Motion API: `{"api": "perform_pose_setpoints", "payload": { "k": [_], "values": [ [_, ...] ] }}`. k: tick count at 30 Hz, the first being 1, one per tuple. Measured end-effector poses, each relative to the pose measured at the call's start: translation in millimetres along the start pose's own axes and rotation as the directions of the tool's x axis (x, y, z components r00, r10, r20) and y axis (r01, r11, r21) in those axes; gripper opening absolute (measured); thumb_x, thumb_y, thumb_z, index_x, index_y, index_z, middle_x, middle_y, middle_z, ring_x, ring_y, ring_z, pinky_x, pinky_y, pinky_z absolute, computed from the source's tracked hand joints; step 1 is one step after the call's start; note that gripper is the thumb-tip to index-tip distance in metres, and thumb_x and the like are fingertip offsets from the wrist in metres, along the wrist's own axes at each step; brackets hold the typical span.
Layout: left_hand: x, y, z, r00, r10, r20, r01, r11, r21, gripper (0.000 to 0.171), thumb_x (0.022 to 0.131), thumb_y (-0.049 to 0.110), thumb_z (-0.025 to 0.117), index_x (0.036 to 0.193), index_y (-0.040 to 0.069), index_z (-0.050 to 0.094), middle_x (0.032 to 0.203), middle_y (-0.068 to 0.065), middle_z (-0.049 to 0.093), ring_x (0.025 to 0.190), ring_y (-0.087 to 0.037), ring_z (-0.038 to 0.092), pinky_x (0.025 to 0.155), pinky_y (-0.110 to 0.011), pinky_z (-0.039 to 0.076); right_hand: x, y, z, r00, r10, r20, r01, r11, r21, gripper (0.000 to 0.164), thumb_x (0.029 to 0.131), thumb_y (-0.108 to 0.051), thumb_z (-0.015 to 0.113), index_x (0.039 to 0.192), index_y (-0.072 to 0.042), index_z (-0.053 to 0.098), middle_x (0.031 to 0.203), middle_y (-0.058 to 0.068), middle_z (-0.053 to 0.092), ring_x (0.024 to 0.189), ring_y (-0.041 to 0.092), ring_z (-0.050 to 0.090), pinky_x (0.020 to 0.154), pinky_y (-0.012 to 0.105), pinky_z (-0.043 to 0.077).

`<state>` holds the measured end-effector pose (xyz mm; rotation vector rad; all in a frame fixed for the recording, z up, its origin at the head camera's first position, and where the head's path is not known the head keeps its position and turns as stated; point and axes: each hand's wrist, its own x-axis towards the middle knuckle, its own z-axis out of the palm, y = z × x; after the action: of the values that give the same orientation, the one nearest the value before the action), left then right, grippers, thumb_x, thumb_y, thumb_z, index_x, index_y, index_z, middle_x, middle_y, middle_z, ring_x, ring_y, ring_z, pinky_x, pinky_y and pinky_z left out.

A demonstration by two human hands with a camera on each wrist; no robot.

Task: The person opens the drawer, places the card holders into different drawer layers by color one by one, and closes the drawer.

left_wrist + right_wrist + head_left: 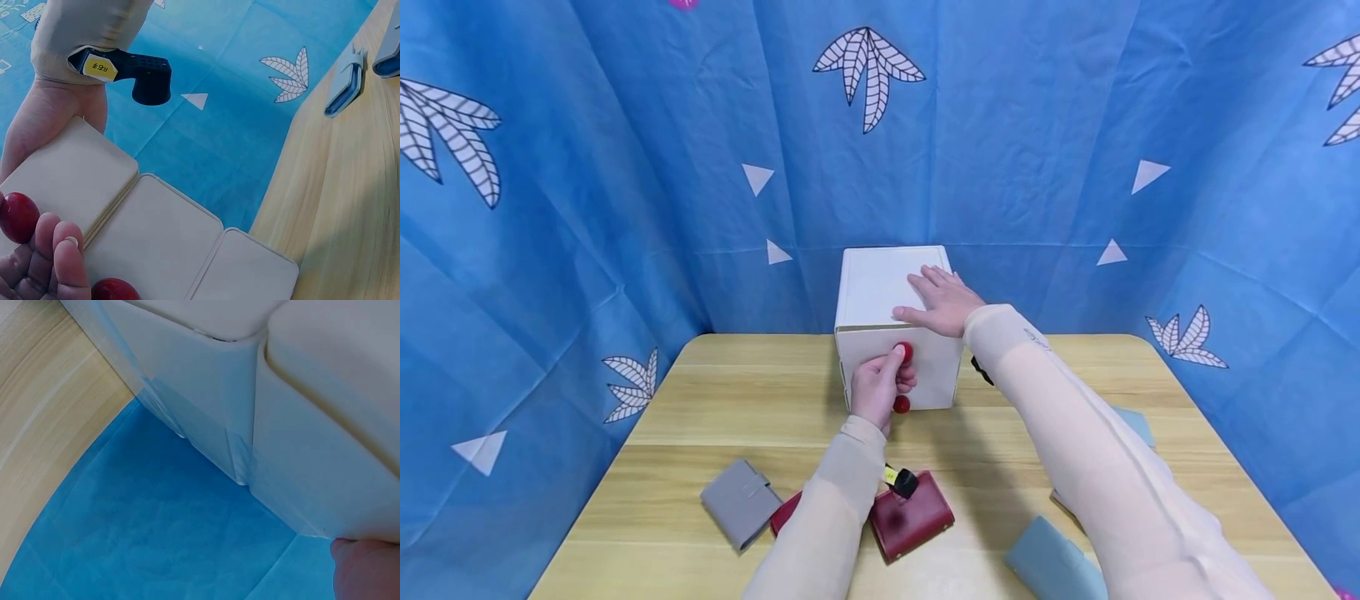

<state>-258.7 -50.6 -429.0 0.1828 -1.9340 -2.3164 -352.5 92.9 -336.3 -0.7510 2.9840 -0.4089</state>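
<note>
While the left hand (876,392) pinches the upper red knob (907,352) on the near face of the white box (880,304) at the far end of the tabletop (760,392), the right hand (946,303) rests, fingers spread, on its top.

Head cam: we look fwd + down from above, far enough back to get table (752,417), white box (876,300) & blue curtain (1037,167). L wrist cam: we're close, tilted view, box panels w/ red knobs (19,217) btm L. R wrist cam: v. close, along box's side, curtain beyond. Head + L wrist share knobs; all 3 share box.
</note>
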Motion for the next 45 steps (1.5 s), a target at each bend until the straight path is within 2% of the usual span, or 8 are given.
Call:
{"api": "perform_pose_setpoints", "payload": {
  "k": [11,16,20,28,34,45],
  "values": [
    [-7.8,-2.0,-4.2,1.000,-0.006,0.022,0.005,1.000,0.013,0.050,0.092,0.039,0.064,0.092,-0.011,0.070,0.074,-0.012,0.067,0.062,-0.016,0.062,0.064,-0.028,0.056,-2,-2,-2,1.000,-0.004,0.011,0.004,1.000,0.014,0.088,0.089,-0.071,0.038,0.154,-0.013,0.023,0.160,0.012,0.013,0.147,0.027,0.005,0.118,0.046,0.004],
    [-14.5,-2.9,-5.6,0.999,-0.005,0.038,0.005,1.000,-0.001,0.048,0.093,0.035,0.064,0.093,-0.013,0.069,0.070,-0.009,0.066,0.060,-0.015,0.062,0.062,-0.029,0.055,-2,-1,-1,1.000,-0.007,0.005,0.007,1.000,-0.006,0.089,0.089,-0.072,0.036,0.154,-0.013,0.023,0.160,0.012,0.013,0.147,0.027,0.006,0.118,0.046,0.004],
    [-21.5,-3.0,-6.9,0.998,0.023,0.056,-0.022,0.999,-0.023,0.046,0.093,0.030,0.063,0.092,-0.015,0.068,0.067,-0.009,0.065,0.058,-0.014,0.062,0.059,-0.027,0.053,-2,-1,-2,1.000,-0.003,-0.001,0.003,1.000,-0.014,0.090,0.088,-0.074,0.035,0.154,-0.014,0.022,0.160,0.011,0.013,0.147,0.026,0.005,0.118,0.046,0.004],
    [-34.4,-5.9,-12.2,0.996,0.042,0.078,-0.041,0.999,-0.016,0.039,0.095,0.027,0.061,0.088,-0.010,0.071,0.072,-0.016,0.068,0.060,-0.016,0.062,0.062,-0.031,0.055,-2,-1,0,1.000,0.002,0.000,-0.002,1.000,0.004,0.088,0.089,-0.072,0.037,0.154,-0.014,0.023,0.160,0.011,0.014,0.147,0.026,0.005,0.118,0.046,0.005],
    [-41.0,-5.8,-14.5,0.995,0.047,0.087,-0.045,0.999,-0.015,0.036,0.094,0.027,0.062,0.086,-0.007,0.071,0.070,-0.012,0.067,0.061,-0.016,0.063,0.060,-0.025,0.053,-2,0,2,1.000,-0.006,-0.009,0.006,1.000,0.003,0.090,0.088,-0.074,0.036,0.154,-0.015,0.022,0.160,0.010,0.013,0.147,0.025,0.004,0.118,0.045,0.004],
    [-53.1,-8.9,-17.9,0.993,0.057,0.099,-0.057,0.998,-0.003,0.037,0.094,0.027,0.062,0.080,-0.007,0.071,0.066,-0.010,0.066,0.058,-0.016,0.062,0.059,-0.027,0.053,-3,3,3,0.999,-0.036,-0.019,0.036,0.999,0.002,0.092,0.088,-0.074,0.036,0.154,-0.012,0.022,0.160,0.012,0.013,0.147,0.027,0.005,0.118,0.044,0.003]
  ]
}}
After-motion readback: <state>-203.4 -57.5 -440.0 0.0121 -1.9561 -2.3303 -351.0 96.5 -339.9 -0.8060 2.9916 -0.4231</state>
